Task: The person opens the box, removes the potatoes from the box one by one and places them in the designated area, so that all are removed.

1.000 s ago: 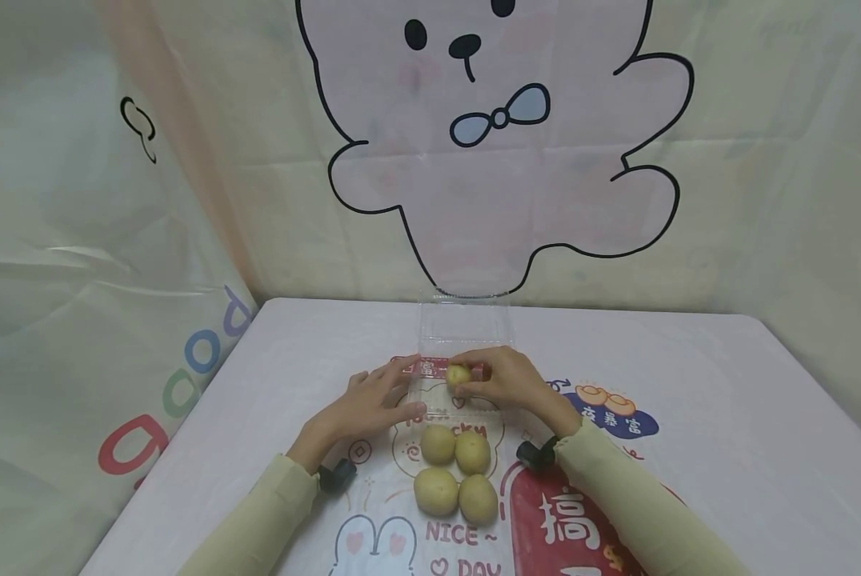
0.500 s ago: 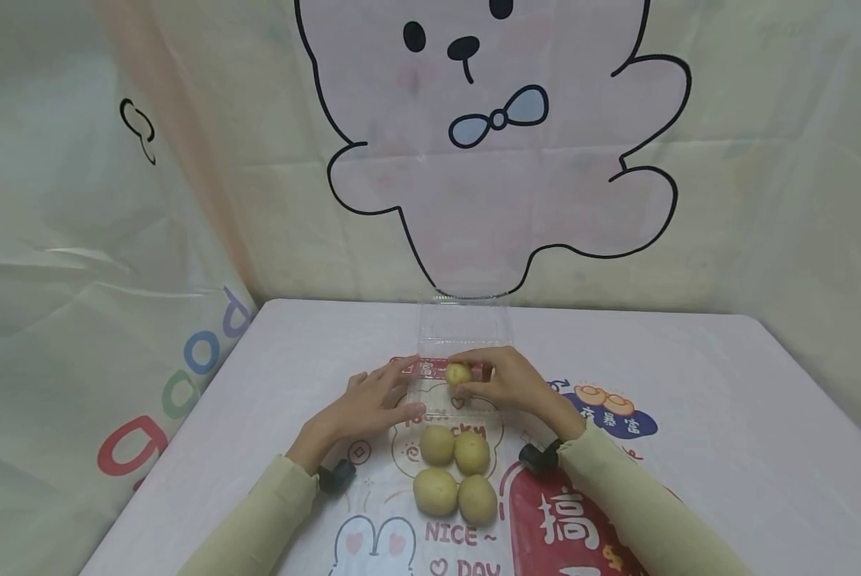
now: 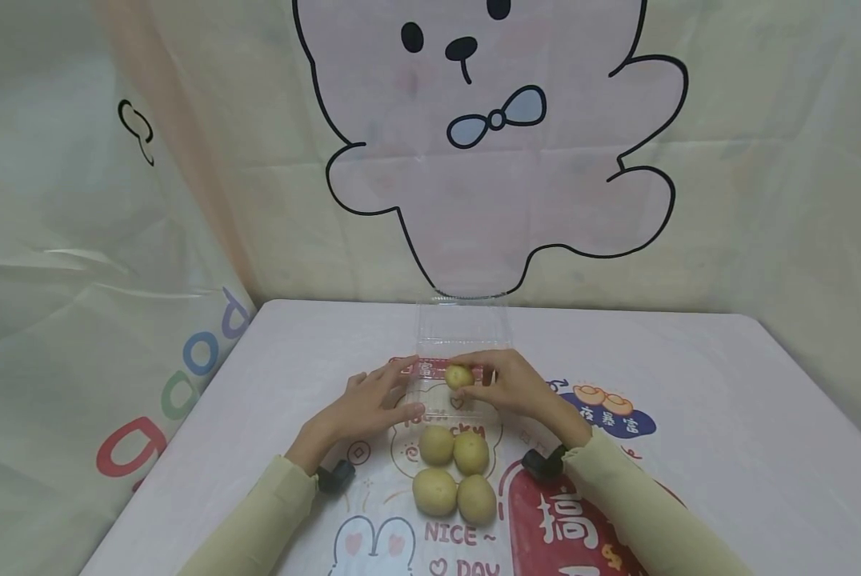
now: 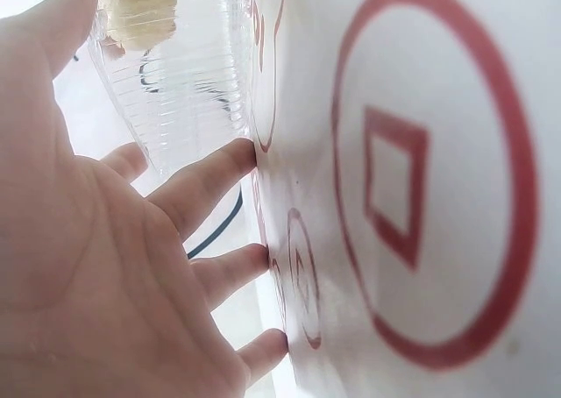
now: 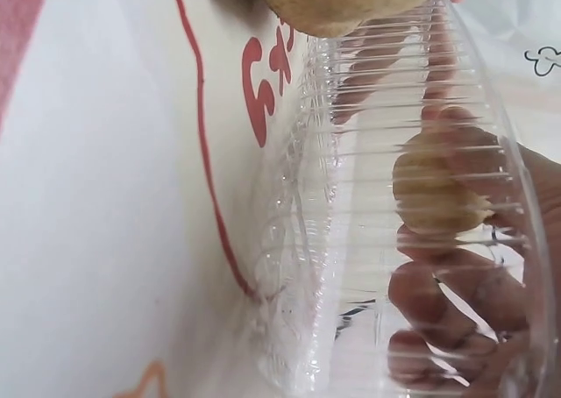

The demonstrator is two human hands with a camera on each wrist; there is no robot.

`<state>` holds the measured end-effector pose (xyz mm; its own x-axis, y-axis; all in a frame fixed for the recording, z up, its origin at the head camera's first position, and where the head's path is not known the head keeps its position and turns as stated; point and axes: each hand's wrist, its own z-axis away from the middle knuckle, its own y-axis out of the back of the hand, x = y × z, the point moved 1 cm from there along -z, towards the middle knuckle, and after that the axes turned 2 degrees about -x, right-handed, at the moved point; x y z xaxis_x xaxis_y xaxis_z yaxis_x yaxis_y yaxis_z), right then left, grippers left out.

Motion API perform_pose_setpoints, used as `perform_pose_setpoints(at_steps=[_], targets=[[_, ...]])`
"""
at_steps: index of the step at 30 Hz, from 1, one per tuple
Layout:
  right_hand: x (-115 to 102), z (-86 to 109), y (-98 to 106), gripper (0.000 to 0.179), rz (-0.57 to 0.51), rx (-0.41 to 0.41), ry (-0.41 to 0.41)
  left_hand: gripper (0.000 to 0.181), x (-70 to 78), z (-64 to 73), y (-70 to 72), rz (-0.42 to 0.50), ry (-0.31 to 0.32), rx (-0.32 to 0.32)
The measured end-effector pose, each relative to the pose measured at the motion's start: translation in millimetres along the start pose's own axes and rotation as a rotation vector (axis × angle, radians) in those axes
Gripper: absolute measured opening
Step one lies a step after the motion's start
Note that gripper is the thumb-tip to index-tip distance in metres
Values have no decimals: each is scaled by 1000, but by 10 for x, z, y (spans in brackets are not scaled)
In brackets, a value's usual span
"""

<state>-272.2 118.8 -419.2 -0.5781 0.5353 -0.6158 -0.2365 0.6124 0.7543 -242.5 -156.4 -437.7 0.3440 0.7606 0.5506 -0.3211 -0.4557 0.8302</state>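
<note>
A clear plastic box (image 3: 441,400) lies on the table with its lid (image 3: 463,322) folded back. My right hand (image 3: 520,386) pinches a yellow potato (image 3: 458,377) between thumb and fingers; in the right wrist view, that potato shows through the ribbed side of the box. Beside the box's left side rests my left hand (image 3: 366,410), fingers spread, with the thumb and a fingertip at the box. In the left wrist view, its other fingertips touch the tabletop. Several more potatoes (image 3: 435,491) sit in two rows on the near side of the box.
A white table (image 3: 726,416) with printed drawings and lettering carries everything. Behind it hangs a curtain (image 3: 272,232) with a cartoon bear, and another sheet (image 3: 63,336) with coloured letters runs along the left side.
The right wrist has shifted slightly to the right and down, still holding the potato at the box. My left hand and the other potatoes have stayed in place.
</note>
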Motion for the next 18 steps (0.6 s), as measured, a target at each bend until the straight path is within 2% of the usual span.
perform_pose_setpoints(at_steps=[7,18], targets=[[-33,41,14,49,3,16,24,85,-11,0,-2,-1,1,3],[-40,99,27,49,-11,40,14,86,-8,2,5,1,-1,-1]])
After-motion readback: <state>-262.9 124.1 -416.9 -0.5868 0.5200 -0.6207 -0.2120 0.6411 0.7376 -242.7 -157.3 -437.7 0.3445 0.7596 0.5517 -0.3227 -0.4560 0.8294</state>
